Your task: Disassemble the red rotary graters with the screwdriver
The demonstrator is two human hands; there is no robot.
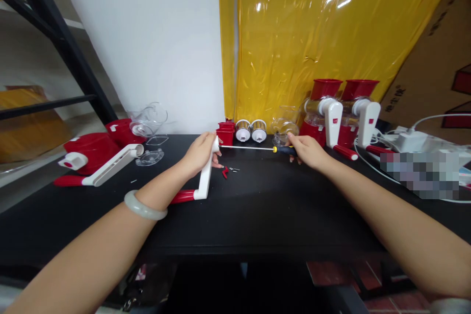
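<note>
My left hand (200, 153) is closed around the top of a white crank arm (205, 176) with a red grip at its lower end, held over the black table (257, 211). My right hand (308, 151) grips the dark handle of a long screwdriver (253, 147). The screwdriver's thin shaft runs level to the left, and its tip meets the top of the crank arm by my left fingers. A small red piece and a few tiny screws (230, 170) lie on the table just below the shaft.
Two assembled red-and-white crank machines (344, 110) stand at the back right before a yellow plastic sheet. Two grater drums (250, 130) and small red parts sit mid-back. A red body with a white crank (97, 157) and clear plastic parts lie at the left. Cables and a white adapter (408, 141) lie at the right.
</note>
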